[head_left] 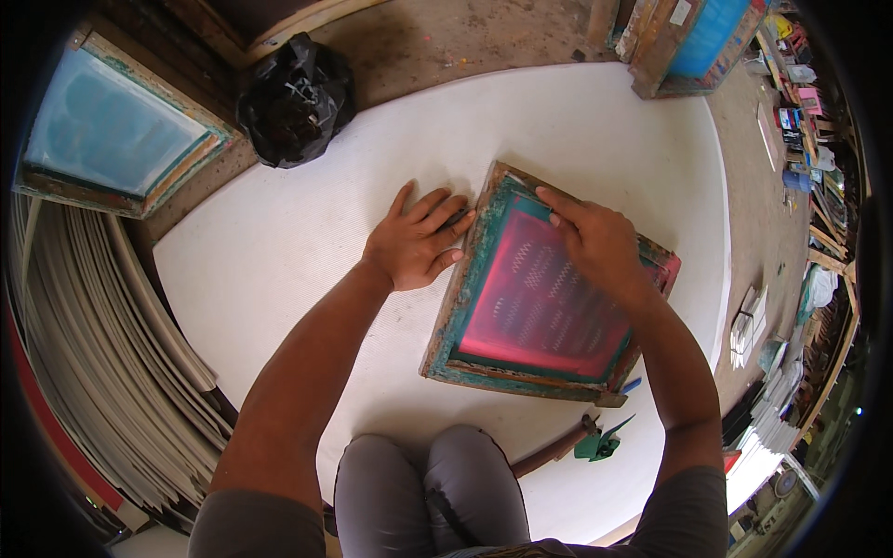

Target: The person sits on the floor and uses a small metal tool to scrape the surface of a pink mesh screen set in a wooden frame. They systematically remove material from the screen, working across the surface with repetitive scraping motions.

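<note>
Kneeling at the near edge of a large white sheet point(279, 251), the person works over a wooden printing frame point(456, 307) with a pink mesh, which lies flat on the sheet just ahead of the grey-clad knees point(433, 484). Every place below is given from this frame.

The left hand point(414, 244) lies flat on the sheet beside the frame's left rail, its fingers spread, their tips touching the worn teal-stained wood near the far corner. The right hand point(595, 244) reaches over the frame's far part and rests on the mesh; its fingers are drawn together and pressed onto a small teal scraper point(530, 206) that sits against the frame's far rail. How tightly the scraper is gripped cannot be told.

Just beyond the frame's near rail, on the sheet, a green-stained tool with a brown handle point(558, 448) lies at an angle. Well away past the frame's far-left side, a black plastic bag point(296, 98) sits at the sheet's edge, and further left stands a second frame with a pale blue mesh point(112, 130). Left of the frame, off the sheet, a stack of pale sheets point(102, 325) is piled. Far beyond the frame's far-right side leans 1 more frame with blue mesh point(707, 37).
</note>
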The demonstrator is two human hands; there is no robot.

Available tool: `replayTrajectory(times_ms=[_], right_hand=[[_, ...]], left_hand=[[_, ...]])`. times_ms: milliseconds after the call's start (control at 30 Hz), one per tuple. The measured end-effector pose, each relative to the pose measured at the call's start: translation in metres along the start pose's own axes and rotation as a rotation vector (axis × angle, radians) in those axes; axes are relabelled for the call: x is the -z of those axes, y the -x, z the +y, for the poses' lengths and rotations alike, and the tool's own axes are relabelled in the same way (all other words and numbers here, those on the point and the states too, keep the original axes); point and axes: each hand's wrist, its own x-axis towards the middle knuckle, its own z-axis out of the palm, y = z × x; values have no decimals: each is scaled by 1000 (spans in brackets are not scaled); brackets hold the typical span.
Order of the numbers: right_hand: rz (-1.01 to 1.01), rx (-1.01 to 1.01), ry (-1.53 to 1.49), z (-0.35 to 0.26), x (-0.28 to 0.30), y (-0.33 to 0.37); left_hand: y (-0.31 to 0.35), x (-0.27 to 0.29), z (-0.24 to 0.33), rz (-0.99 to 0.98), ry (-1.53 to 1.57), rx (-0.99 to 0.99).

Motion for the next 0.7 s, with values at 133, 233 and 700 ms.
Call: replayTrajectory(times_ms=[133, 233, 700], right_hand=[[-17, 32, 21, 3, 0, -6], [-47, 22, 46, -1, 4, -10], [-74, 32, 111, 3, 7, -10]], left_hand=[[0, -1, 0, -6, -7, 5], [0, -1, 0, -6, -14, 5], [-4, -4, 3, 2, -24, 2]])
